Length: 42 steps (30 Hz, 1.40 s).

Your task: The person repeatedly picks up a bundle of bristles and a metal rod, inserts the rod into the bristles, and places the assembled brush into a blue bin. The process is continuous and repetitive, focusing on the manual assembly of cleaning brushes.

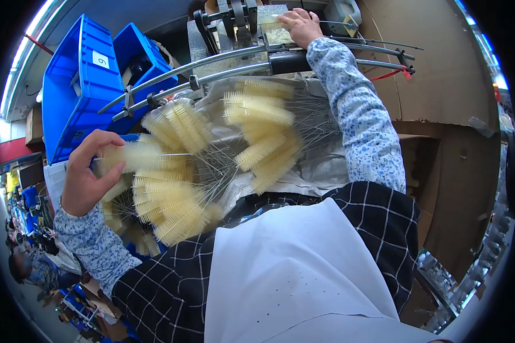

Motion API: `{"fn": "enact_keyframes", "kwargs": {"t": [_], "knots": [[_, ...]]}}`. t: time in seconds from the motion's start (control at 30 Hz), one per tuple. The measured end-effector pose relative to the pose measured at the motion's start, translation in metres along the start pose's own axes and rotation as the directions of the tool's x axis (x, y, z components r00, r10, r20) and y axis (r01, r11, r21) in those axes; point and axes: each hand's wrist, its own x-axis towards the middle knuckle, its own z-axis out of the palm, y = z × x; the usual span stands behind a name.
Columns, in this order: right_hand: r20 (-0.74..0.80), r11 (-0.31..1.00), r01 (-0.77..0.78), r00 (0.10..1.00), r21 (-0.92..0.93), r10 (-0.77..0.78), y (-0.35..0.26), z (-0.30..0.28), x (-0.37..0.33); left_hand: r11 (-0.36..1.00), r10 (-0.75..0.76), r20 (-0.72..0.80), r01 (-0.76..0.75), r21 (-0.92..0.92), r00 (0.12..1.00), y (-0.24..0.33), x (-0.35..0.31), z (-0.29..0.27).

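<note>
At the left, my left hand (87, 174) is curled round the bristle end of a cream bottle brush (142, 156), its wire stem pointing right. My right hand (301, 27) reaches to the far side, its fingers closed on another pale bottle brush (268, 23) lying at a metal bench machine (238, 20). A thin wire stem runs out to the right from under that hand. Between my arms, a heap of bottle brushes (174, 197) lies to the left, and a second bunch of brushes (260, 117) lies right of it, wire stems crossing.
Two parallel metal rails (229, 70) with clamps cross in front of the machine. Blue plastic bins (86, 86) stand at the far left. Large cardboard (429, 68) walls the right side. A white apron (297, 268) covers my lap. Another person (40, 266) sits at the lower left, well away.
</note>
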Motion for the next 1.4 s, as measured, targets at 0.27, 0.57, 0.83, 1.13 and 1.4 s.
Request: {"fn": "enact_keyframes", "kwargs": {"t": [0.27, 0.57, 0.83, 1.13, 1.4], "knots": [[-0.081, 0.930, -0.354, 0.929, 0.098, 0.362, 0.031, -0.006, -0.041, 0.975, 0.008, -0.162, -0.044, -0.218, 0.987, -0.011, -0.021, -0.014], [-0.111, 0.917, -0.287, 0.939, 0.277, 0.327, 0.002, -0.002, -0.029, 0.962, 0.031, -0.147, -0.070, -0.264, 0.989, -0.016, -0.024, -0.019], [-0.012, 0.898, -0.311, 0.944, 0.310, 0.330, -0.061, -0.022, -0.013, 0.960, -0.013, -0.151, -0.030, -0.279, 0.988, -0.018, -0.031, -0.023], [0.013, 0.897, -0.336, 0.938, 0.287, 0.347, -0.120, -0.027, 0.006, 0.954, -0.013, -0.095, -0.016, -0.300, 0.995, -0.008, -0.014, -0.014], [0.066, 0.904, -0.331, 0.943, 0.270, 0.326, -0.090, -0.030, -0.005, 0.963, -0.029, -0.069, 0.009, -0.271, 0.997, -0.009, -0.012, -0.010]]}}
